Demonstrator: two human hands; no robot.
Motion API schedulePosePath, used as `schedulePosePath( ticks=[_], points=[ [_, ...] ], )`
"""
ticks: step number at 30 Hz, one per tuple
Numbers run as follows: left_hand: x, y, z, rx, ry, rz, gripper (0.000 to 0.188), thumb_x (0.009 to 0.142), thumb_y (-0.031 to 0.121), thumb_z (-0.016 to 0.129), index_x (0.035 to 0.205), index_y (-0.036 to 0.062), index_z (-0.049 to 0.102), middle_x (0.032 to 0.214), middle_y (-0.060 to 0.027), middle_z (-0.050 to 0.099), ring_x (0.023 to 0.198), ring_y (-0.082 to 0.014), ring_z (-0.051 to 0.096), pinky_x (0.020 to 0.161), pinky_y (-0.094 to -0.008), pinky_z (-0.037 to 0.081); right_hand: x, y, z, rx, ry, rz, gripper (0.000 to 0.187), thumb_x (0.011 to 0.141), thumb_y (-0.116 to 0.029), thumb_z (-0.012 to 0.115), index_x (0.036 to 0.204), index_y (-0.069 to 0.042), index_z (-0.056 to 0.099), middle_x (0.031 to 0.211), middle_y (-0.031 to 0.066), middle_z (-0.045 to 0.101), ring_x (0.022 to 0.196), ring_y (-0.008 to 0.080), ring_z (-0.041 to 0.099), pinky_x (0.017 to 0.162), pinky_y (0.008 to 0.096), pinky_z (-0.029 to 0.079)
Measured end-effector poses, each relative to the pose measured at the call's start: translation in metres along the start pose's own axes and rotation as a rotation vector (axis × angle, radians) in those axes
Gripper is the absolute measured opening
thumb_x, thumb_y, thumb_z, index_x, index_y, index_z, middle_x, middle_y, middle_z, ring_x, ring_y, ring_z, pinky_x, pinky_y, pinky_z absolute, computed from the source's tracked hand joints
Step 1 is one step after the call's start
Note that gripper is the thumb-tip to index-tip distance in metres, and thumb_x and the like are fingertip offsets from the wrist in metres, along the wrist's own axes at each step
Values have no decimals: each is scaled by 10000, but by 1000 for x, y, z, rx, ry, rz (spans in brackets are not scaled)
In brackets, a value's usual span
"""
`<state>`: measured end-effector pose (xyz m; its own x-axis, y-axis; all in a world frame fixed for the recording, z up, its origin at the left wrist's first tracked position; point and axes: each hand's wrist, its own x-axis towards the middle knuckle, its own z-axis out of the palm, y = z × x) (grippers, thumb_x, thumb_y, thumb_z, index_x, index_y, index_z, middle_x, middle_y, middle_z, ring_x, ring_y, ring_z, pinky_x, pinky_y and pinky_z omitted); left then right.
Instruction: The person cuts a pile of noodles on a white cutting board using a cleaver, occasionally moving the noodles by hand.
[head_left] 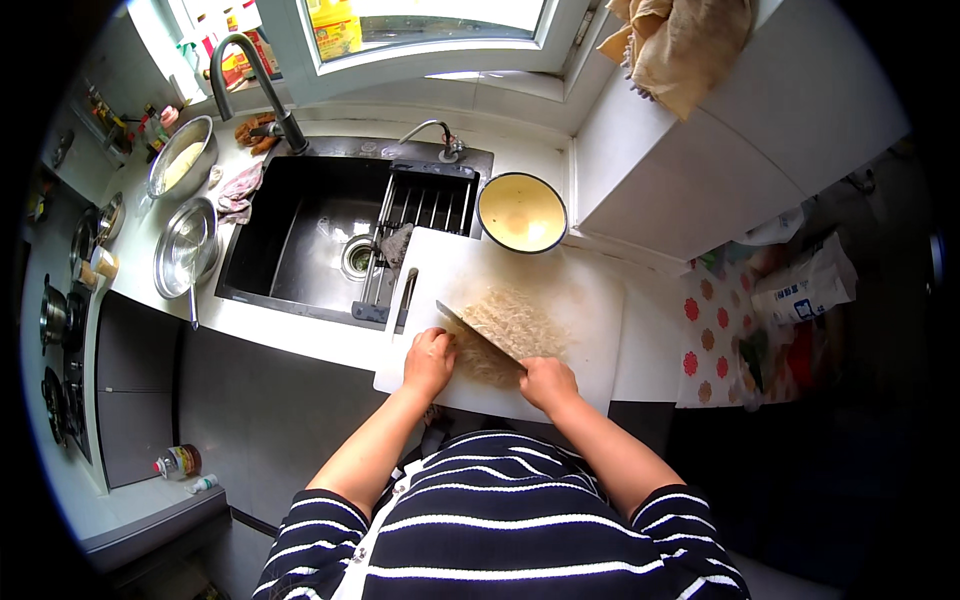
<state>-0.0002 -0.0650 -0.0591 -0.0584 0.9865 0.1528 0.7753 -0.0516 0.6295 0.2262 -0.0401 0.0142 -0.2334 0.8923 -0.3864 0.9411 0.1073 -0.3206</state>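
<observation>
On the board [600,320], which lies on the bench [645,355] and reaches over the right end of the sink [268,235], we have a loose heap of pale shreds [525,320] spread over the middle. Our right hand [549,384] has its fingers wrapped round the handle of the knife [482,336], and the blade lies slantwise across the heap, its tip up and to the left. Our left hand [430,362] is at the heap's left edge, close by the blade, with its fingers curled in together; we cannot tell whether they pinch any shreds. As for progress, the cutting looks well advanced to us: everything we can make out on the board is in thin strips, and no whole piece shows. How fine the bits are beneath the blade is too small to judge, so some chopping may be left. Gathering up seems not yet begun, since the heap lies loose and the bowl [522,212] just beyond the board shows no shreds inside.
</observation>
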Motion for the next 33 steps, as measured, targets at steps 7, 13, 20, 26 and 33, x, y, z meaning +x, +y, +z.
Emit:
schedulePosePath(
  ticks=[7,13,20,26,33],
  points=[
    [2,-2,0,-46,-27,1,143,764,119,669,898,74,692,921,-132,644,904,-337,605,793,-424,506,-4,-21,-25,51,-29,-3,214,821,-232,575,949,-150,725,880,162,692,839,371,659,761,475,535],
    [-2,-1,-5,-14,-44,30,92,778,134,646,831,65,678,802,-148,626,805,-356,611,700,-448,510,-10,-35,-7,111,10,-36,203,846,-222,547,936,-142,710,879,151,692,828,377,655,755,468,530],
    [0,-9,-2,-28,-47,93,68,765,118,648,801,62,661,787,-148,619,774,-355,610,678,-446,508,-2,-40,11,59,-54,12,228,827,-165,528,955,-134,713,912,171,695,877,368,663,791,462,533],
    [2,-8,-11,-116,-89,123,66,762,110,674,808,66,661,808,-132,625,769,-341,618,676,-432,512,-4,-40,-2,115,11,48,279,797,-145,542,1010,-147,721,911,165,699,852,363,671,776,458,538],
    [5,-15,-13,-184,-168,151,86,770,118,696,829,73,652,817,-121,620,769,-337,623,672,-421,514,-2,-38,11,63,35,144,286,803,-160,566,1042,-164,721,904,164,699,860,355,670,782,455,538]
  ],
)
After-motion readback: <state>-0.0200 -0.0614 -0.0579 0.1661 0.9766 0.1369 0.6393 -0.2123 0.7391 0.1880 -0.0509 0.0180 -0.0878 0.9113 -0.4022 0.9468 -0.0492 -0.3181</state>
